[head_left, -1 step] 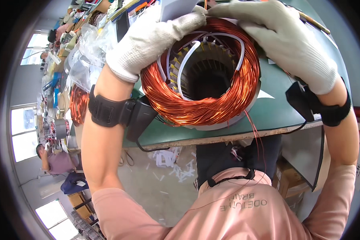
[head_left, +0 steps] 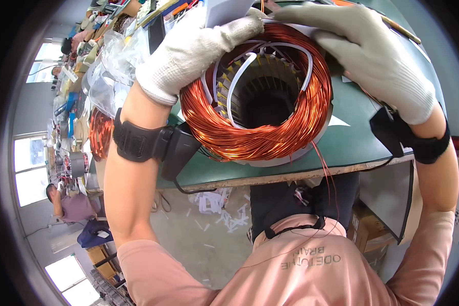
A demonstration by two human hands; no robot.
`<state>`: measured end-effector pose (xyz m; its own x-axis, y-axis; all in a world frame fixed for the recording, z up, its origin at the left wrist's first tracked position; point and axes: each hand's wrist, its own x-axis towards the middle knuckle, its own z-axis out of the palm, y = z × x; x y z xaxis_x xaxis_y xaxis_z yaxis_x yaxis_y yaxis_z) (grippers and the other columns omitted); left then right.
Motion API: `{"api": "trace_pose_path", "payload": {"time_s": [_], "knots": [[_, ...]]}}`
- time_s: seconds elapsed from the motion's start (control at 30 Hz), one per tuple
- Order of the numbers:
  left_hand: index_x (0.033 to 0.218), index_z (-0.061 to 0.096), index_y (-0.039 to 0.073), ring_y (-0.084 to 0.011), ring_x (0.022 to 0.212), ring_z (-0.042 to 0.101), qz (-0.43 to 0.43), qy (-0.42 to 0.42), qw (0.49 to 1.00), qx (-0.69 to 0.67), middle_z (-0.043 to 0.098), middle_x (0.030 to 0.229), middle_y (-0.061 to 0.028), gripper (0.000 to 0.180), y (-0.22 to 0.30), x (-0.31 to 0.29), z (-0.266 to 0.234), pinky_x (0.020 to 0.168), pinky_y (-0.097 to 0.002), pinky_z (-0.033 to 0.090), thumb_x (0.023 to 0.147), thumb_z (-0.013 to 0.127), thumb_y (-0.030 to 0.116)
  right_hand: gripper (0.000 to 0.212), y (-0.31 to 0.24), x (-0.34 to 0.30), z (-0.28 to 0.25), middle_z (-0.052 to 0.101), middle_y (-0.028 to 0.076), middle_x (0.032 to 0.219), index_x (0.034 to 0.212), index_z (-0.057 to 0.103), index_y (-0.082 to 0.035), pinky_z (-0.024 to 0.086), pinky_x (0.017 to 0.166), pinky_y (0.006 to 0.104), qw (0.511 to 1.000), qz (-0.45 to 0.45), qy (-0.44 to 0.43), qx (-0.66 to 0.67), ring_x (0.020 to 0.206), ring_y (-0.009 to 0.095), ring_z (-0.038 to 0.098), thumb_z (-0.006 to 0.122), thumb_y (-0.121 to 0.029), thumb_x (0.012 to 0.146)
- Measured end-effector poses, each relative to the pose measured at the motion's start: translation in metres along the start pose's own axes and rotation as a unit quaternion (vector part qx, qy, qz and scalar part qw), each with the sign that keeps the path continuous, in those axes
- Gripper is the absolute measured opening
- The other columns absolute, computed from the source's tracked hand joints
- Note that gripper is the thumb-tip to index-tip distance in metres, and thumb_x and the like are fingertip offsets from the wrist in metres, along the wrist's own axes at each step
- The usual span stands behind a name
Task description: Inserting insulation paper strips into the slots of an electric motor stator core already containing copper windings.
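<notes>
A motor stator (head_left: 270, 109) stands on the green bench in front of me, its dark bore facing up. Around its rim runs a thick ring of copper winding (head_left: 250, 143), with white sleeving (head_left: 233, 92) looped inside. My left hand (head_left: 194, 53), in a white knitted glove, is closed against the winding's far left side; its thumb stretches along the top and its other fingers are partly hidden. My right hand (head_left: 377, 53), gloved too, arches over the far right side with fingers extended and thumb apart. Thin red wires (head_left: 327, 171) hang from the winding over the bench edge.
Clear plastic bags (head_left: 112, 66) and another copper coil (head_left: 101, 133) lie to the left, amid bench clutter. A pale panel (head_left: 232, 11) stands beyond my left hand. White scraps (head_left: 232, 219) litter the floor. Another person (head_left: 74, 204) is at the far left.
My right hand has shifted slightly right and toward me, its thumb drawing back from the winding. My left hand and the stator stay in place.
</notes>
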<state>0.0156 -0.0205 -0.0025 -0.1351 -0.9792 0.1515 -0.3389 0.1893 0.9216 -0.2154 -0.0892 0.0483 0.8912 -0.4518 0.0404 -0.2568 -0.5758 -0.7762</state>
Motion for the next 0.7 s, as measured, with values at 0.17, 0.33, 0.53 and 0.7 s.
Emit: {"api": "trace_pose_path", "payload": {"time_s": [0.17,0.33,0.53,0.7], "knots": [[0.12,0.057,0.002,-0.0125,0.095,0.054,-0.04,0.024,0.997,0.062,0.061,0.105,-0.0027,0.045,0.007,0.004,0.005,0.083,-0.027,0.046,0.089,0.068,0.033,0.043,0.044,0.013,0.017,0.068,0.02,0.105,0.122,0.059,0.004,0.05,0.086,0.0282,0.978,-0.19,0.051,0.064,0.094,0.021,0.065,0.045,0.006,0.082],[0.117,0.059,0.003,-0.0124,0.093,0.055,-0.059,0.04,0.994,0.083,0.062,0.103,-0.0026,0.043,0.02,-0.003,0.013,0.079,-0.0258,0.046,0.089,0.067,0.035,0.033,0.016,0.002,0.006,0.068,0.021,0.1,0.114,0.061,0.006,0.05,0.084,0.0297,0.993,-0.098,0.054,0.039,0.092,0.023,0.065,0.047,0.001,0.085],[0.112,0.061,0.003,-0.0116,0.09,0.056,-0.057,0.002,0.998,0.016,0.063,0.098,-0.0025,0.036,0.016,0.001,0.01,0.078,-0.0249,0.046,0.09,0.067,0.031,0.025,0.016,0.008,0.014,0.067,0.018,0.086,0.105,0.063,0.006,0.05,0.073,0.0329,0.975,-0.024,0.089,-0.203,0.079,0.026,0.064,0.05,-0.008,0.088],[0.109,0.06,0.002,-0.0102,0.089,0.054,-0.042,0.001,0.999,0.034,0.061,0.095,-0.0006,0.031,0.0,0.008,0.005,0.079,-0.0244,0.046,0.091,0.066,0.026,0.024,0.055,-0.002,0.041,0.067,0.016,0.094,0.109,0.062,0.003,0.048,0.081,0.0315,0.977,-0.049,0.187,-0.092,0.084,0.025,0.062,0.051,-0.008,0.091]]}}
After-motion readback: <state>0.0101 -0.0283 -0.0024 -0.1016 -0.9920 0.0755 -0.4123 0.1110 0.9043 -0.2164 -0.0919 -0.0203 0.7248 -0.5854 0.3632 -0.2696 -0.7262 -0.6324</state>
